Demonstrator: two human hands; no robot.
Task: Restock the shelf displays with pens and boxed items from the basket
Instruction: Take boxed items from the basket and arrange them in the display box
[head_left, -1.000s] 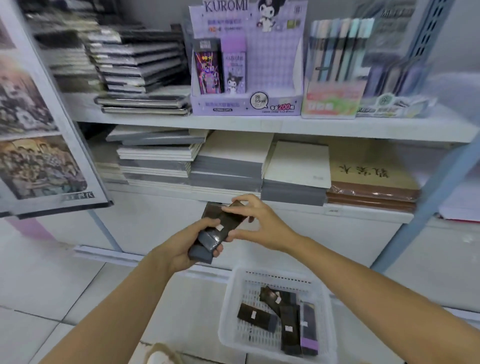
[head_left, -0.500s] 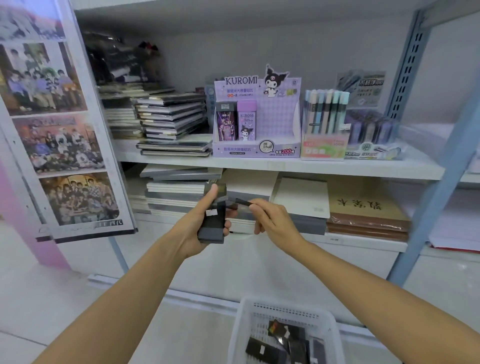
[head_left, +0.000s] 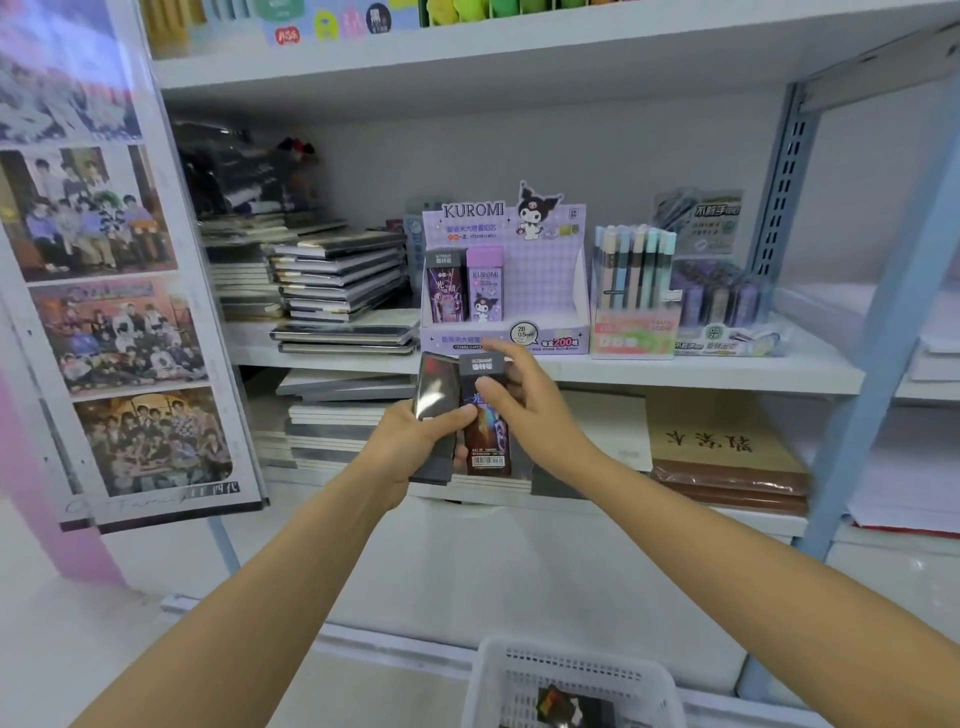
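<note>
Fingertips (head_left: 488, 387) of the right hand (head_left: 524, 410) pinch the top of one dark box (head_left: 485, 415), thumb in front and fingers behind; its long axis stands nearly upright, cap end up. Beside it, touching, the left hand (head_left: 415, 447) is wrapped around a small stack of boxes (head_left: 436, 400), thumb across the front. Straight above and just beyond the raised box sits the purple display (head_left: 506, 291), with two boxes standing at its left and open room to their right. By judgement, the right hand is the nearer one to slot it in. Below, the basket (head_left: 571, 680) holds more stock
</note>
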